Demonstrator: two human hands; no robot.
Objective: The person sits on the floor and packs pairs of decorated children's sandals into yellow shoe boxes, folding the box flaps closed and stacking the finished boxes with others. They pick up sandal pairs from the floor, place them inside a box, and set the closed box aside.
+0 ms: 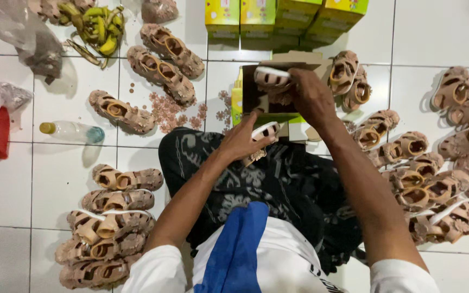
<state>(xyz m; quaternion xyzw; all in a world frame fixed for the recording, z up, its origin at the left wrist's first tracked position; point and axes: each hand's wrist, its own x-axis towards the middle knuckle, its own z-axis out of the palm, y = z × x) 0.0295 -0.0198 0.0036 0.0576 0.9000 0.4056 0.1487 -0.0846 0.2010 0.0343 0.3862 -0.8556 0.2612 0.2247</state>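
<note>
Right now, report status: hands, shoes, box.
Right hand lowering a pink sandal into the open shoebox. Left hand holding its mate over the lap. Loose sandals crowd both sides.

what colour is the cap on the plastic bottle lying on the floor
Yellow. The bottle lies on the white tiles left of the person's knee, seen in the head view.

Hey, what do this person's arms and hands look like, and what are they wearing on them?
Both arms are bare from the short white sleeves down. The left hand and right hand wear no gloves; no rings, watch or bracelets show on either.
</note>
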